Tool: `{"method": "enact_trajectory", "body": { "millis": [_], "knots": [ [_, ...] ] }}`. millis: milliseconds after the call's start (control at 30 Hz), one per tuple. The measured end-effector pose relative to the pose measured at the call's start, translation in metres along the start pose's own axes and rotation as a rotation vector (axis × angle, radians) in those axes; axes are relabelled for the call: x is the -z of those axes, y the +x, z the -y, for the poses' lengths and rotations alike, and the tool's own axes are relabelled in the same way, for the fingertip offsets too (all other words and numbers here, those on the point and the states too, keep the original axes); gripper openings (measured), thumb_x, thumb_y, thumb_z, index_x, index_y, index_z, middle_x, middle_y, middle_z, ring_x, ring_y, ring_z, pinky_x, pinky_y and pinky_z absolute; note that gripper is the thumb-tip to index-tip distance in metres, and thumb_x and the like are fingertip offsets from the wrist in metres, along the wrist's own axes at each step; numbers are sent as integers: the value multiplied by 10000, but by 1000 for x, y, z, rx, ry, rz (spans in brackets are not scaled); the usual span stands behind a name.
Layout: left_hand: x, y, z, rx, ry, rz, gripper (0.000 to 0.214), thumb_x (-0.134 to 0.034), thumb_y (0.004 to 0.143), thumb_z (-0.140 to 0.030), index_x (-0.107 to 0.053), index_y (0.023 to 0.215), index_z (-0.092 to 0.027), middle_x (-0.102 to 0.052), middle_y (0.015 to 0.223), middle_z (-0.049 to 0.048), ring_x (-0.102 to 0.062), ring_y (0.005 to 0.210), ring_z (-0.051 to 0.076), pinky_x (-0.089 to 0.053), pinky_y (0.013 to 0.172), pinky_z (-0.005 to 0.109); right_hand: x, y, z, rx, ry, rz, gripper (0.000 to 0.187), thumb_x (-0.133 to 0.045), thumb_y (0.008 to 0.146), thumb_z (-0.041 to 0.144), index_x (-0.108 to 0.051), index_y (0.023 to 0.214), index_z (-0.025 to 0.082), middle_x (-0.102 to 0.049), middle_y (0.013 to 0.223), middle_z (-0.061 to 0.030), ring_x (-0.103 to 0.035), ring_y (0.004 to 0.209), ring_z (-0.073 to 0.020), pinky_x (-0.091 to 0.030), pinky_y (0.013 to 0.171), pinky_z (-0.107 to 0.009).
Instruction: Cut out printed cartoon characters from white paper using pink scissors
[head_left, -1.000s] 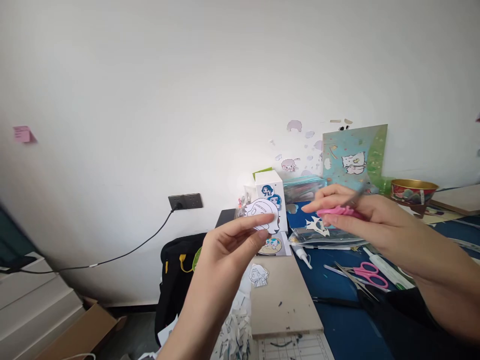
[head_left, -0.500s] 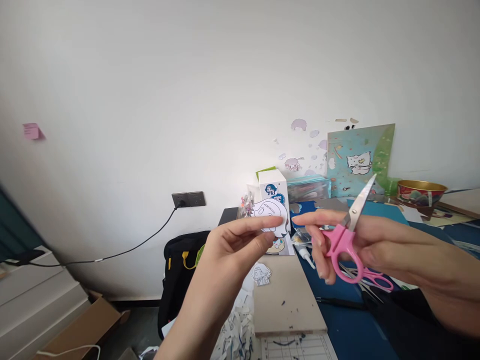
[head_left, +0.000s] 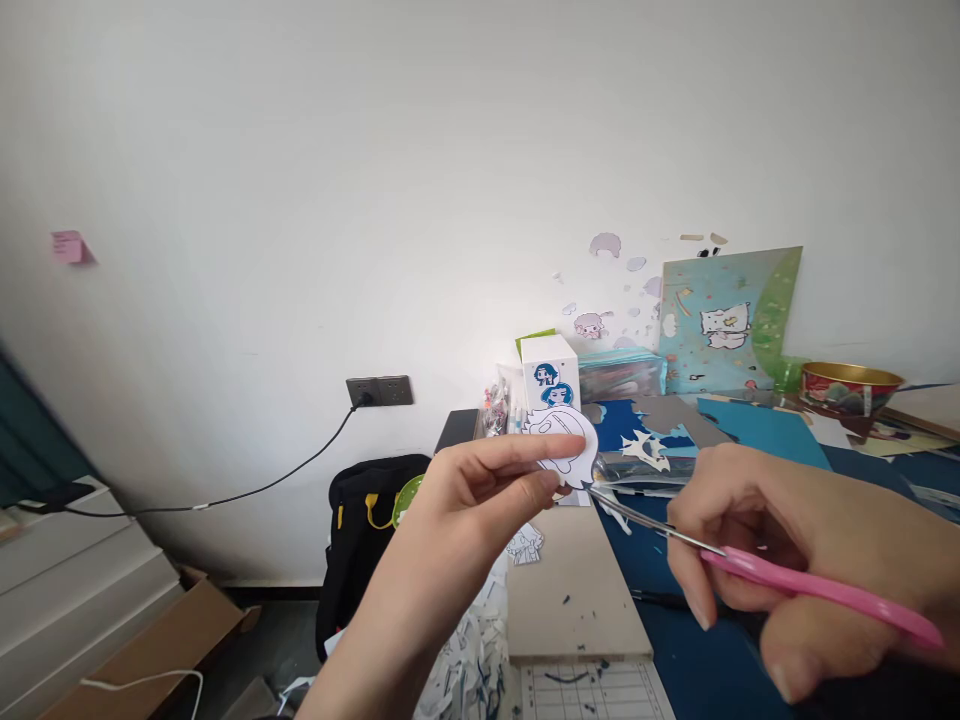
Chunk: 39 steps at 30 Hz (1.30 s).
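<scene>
Head view: my left hand (head_left: 465, 500) is pinching a paper cutout (head_left: 574, 423) between thumb and index finger, out in front of the white box (head_left: 551, 350). The cutout is a line-drawn head with wavy hair, held up above the desk, fingers covering part of it. My right hand (head_left: 795, 540) is gripping pink-handled scissors (head_left: 817, 583), blades pointing left. Blade tips are at the cutout's lower right edge; can't tell if they're biting into paper. Blades show edge-on, so can't tell how far apart they are.

Below my left hand: beige board (head_left: 577, 595), small dark bits on it, a second drawn cutout (head_left: 526, 545) on its far left corner. Gridded sheet (head_left: 600, 690) at the board's near end, pile of paper scraps (head_left: 469, 660) along its left. Blue desk surface (head_left: 667, 645) to the right, black slim tool (head_left: 660, 600) on it, partly behind my right hand. Farther back: bright blue sheet (head_left: 765, 430), zip pouch (head_left: 622, 377), red bowl (head_left: 851, 392) with gold inside, picture panel (head_left: 720, 290) leaning on the wall. Left side: black backpack (head_left: 352, 570), wall socket (head_left: 394, 390) with a cable plugged in, open cardboard box (head_left: 142, 650) on the floor.
</scene>
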<state>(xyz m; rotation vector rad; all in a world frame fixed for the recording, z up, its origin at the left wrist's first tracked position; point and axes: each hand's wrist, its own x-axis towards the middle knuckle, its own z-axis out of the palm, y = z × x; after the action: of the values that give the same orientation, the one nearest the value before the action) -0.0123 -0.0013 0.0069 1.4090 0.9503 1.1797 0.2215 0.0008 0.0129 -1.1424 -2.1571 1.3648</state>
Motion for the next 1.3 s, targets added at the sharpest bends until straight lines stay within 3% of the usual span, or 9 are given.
{"method": "enact_trajectory", "body": {
  "millis": [100,267,467,600,733,933,1300],
  "knots": [
    [-1,1,-3,45,-23,22,207,-693,795,-158,-819,876,-301,-805,855,-13,-694,787,146,-494,738,217,-6,0,0,-25,-50,-79,99,-773,663,299,-723,670,214,-485,516,29,-430,479,-126,-284,440,-240],
    [-1,0,-6,93,16,37,241,-671,803,-135,-821,855,-316,-780,797,-27,-654,783,113,-460,713,171,-7,1,-1,26,-157,-105,98,-686,673,289,-732,671,201,-531,571,-6,-474,518,-148,-344,465,-247],
    [0,0,-3,90,0,46,210,-699,786,-158,-821,852,-316,-761,753,-34,-624,726,101,-447,664,158,-5,7,-1,3,-198,-67,118,-644,716,277,-722,695,191,-485,521,21,-415,470,-120,-291,431,-228],
    [0,2,-1,89,-25,51,207,-707,767,-147,-825,834,-304,-762,744,-26,-617,699,101,-446,644,159,-4,10,3,31,-134,37,122,-586,710,222,-695,685,175,-406,470,61,-329,407,-85,-212,395,-223],
    [-1,3,-3,98,-30,13,185,-725,738,-153,-828,818,-283,-755,726,-6,-604,683,112,-444,630,173,-1,12,1,46,-54,106,114,-600,738,231,-670,686,157,-356,453,87,-272,386,-61,-184,378,-211],
    [-2,3,-4,116,-17,4,194,-730,728,-144,-828,818,-285,-744,721,-11,-590,694,101,-430,637,161,-1,13,-11,52,-142,59,65,-652,731,175,-714,737,155,-443,536,67,-324,459,-63,-219,407,-192],
    [1,4,-2,124,-12,55,199,-727,762,-147,-824,851,-297,-749,735,-24,-611,710,88,-438,660,151,1,10,-19,50,-185,52,70,-652,754,186,-721,767,183,-390,499,84,-297,436,-61,-202,395,-194]
  ]
}}
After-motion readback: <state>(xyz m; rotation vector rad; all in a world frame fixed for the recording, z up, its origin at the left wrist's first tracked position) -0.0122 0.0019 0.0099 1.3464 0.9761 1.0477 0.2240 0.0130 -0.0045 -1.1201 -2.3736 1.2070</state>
